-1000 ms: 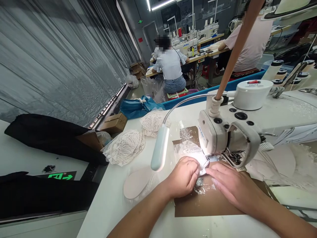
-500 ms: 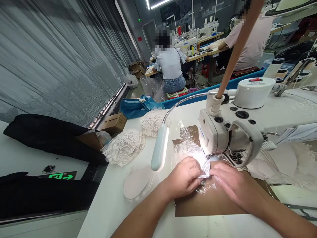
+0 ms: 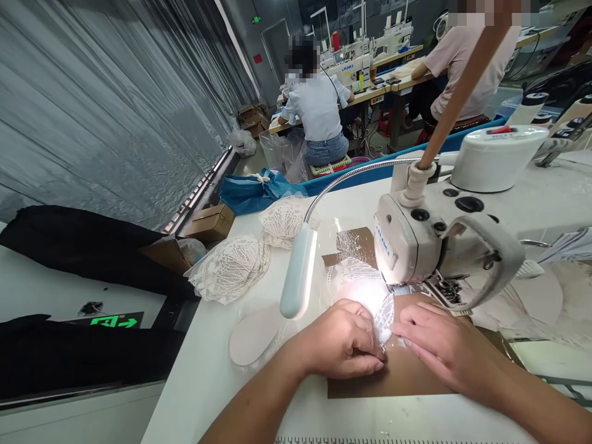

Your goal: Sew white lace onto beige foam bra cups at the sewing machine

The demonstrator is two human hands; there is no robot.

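Close in front of a white metal sewing machine (image 3: 407, 240), a curled left hand (image 3: 349, 342) covers part of a white openwork lace piece (image 3: 383, 317); the right hand (image 3: 432, 339), fingers half-bent, meets its right edge. I cannot tell whether either grips. Left of the machine, smooth white tabletop (image 3: 198, 370) stretches openly between a flat beige oval (image 3: 254, 336) and the edge.

White openwork lace (image 3: 352, 269) is laid at the machine (image 3: 404, 246), its middle whitened by glare; its right edge is curved, its near part covered by the left hand (image 3: 346, 339).
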